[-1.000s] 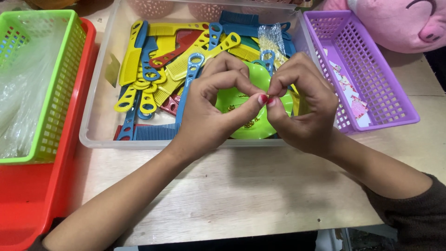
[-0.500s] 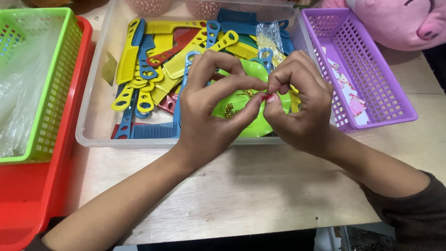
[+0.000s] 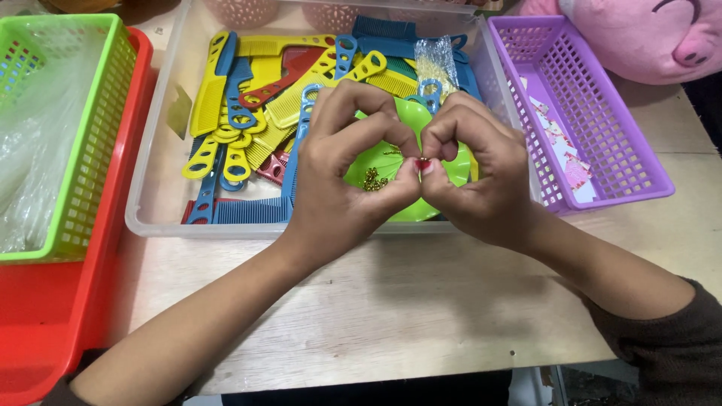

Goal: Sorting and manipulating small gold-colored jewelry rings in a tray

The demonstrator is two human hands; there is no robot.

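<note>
Head view: left hand (image 3: 342, 177) and right hand (image 3: 481, 177) are together pinching a tiny red piece (image 3: 423, 163), perhaps a bead; slipping, it could be dropping among the combs (image 3: 241, 120).

A pale wooden table (image 3: 421, 301) with a light, streaky grain fills most of the view — its near edge runs along the bottom, with dark shadow beneath it. The light is soft and even, throwing faint shadows onto the boards. At the top right corner a pink plush toy (image 3: 639, 34) leans over the tabletop. Along the left edge sits a red tray (image 3: 45, 316) — a green mesh basket (image 3: 90, 150) rests inside it.
</note>
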